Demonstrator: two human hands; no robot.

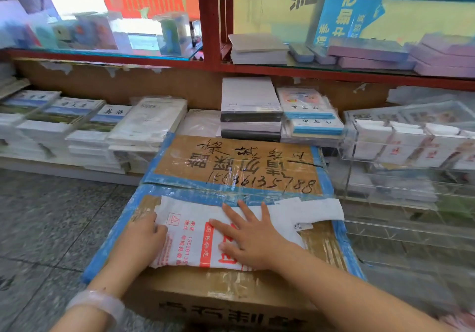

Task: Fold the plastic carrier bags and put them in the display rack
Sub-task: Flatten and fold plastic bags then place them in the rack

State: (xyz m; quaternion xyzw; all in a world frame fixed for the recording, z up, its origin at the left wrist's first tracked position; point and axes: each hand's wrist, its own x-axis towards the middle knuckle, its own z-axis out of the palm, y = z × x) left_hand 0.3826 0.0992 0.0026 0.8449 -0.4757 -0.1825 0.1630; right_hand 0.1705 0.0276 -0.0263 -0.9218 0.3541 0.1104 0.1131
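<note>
A white plastic carrier bag (191,239) with red print lies flat on top of a taped cardboard box (231,167), its handles stretching to the right. My right hand (250,234) presses on the bag's middle with straight, spread fingers. At the bag's left edge my left hand (145,234) has its fingers curled round the plastic. A clear acrylic display rack (401,167) stands to the right of the box, with folded white bags (380,136) in its upper compartments.
Stacks of exercise books and paper packs (250,108) line the low shelf behind the box. Above them runs a red-framed glass shelf (210,66) with stationery. Grey tiled floor (51,216) lies to the left.
</note>
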